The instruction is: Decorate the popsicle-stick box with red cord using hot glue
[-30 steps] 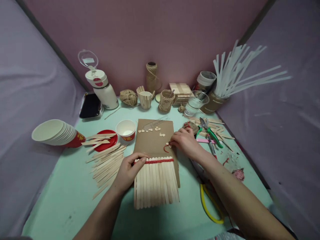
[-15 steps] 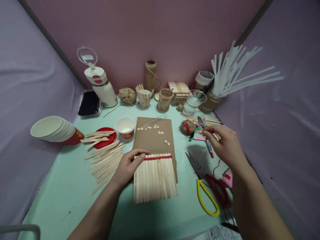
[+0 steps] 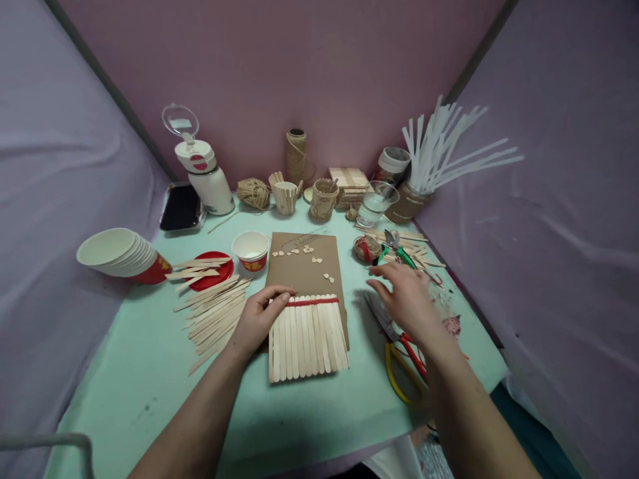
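My left hand (image 3: 262,316) grips the upper left corner of a panel of wooden sticks (image 3: 307,342), laid side by side with a red cord (image 3: 314,302) across their top. The panel overlaps a brown cardboard sheet (image 3: 299,273) that bears small wooden pieces (image 3: 317,260) and a clear ruler. On the right, my right hand (image 3: 402,293) hovers above the scissors (image 3: 382,316) with thumb and fingers apart and nothing between them. Just beyond it lie green-handled pliers (image 3: 399,253) and a twine ball with red thread (image 3: 367,249).
Loose sticks (image 3: 217,316), a red plate (image 3: 219,274), a paper bowl (image 3: 250,249) and stacked cups (image 3: 117,254) occupy the left. Along the back stand a white bottle (image 3: 212,186), twine (image 3: 253,193), a plastic cup (image 3: 377,203) and white strips (image 3: 439,150).
My right hand has moved left and toward me, away from the pliers, and its fingers have spread. The view has shifted slightly. My left hand stays on the panel.
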### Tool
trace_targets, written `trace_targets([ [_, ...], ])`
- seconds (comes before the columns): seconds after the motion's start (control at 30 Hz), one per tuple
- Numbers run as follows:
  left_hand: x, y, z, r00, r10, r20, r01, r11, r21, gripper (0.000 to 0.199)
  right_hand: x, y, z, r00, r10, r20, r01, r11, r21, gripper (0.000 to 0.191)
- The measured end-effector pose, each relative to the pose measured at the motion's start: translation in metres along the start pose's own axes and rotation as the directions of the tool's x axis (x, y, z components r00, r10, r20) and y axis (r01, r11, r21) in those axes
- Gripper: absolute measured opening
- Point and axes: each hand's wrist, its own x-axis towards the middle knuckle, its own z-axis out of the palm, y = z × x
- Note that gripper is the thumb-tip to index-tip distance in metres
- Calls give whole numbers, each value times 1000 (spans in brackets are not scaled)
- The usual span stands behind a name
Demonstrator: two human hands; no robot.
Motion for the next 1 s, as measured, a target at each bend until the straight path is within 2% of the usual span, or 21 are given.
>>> trace_targets([
  [0.07, 0, 0, 1, 1000, 3, -4, -3, 1000, -8, 29, 13, -17, 14, 987, -47, 151, 37, 997, 65, 18],
  [0.17, 0, 0, 2, 1000, 14, -2, -14, 1000, -8, 28, 31, -33, 37, 968, -95, 234, 75, 993, 94, 15],
  [0.3, 0, 1, 2, 1000, 24, -3, -24, 999, -45, 26, 44, -40, 57, 959, -108, 263, 86, 992, 94, 11],
  [0.5, -2, 2, 2, 1000, -4, 13, 5, 994, -105, 27, 46, -41, 64, 961, -113, 252, 87, 990, 113, 9],
  [0.63, -3, 3, 1, 1000, -9, 11, 11, 977, -213, 28, 44, -37, 56, 973, -143, 181, 111, 979, 172, 9],
  [0.73, -4, 5, 0, 998, 27, -63, -40, 973, -228, 26, 39, -41, 40, 981, -161, 104, 135, 966, 219, 9],
  [0.87, -6, 8, -2, 981, 95, -171, -125, 977, -172, 21, 24, -60, 12, 970, -242, -24, 235, 910, 342, 7],
  [1.0, -9, 8, -3, 973, 129, -192, -161, 973, -162, 19, 12, -83, -1, 934, -351, -63, 345, 847, 404, 3],
])
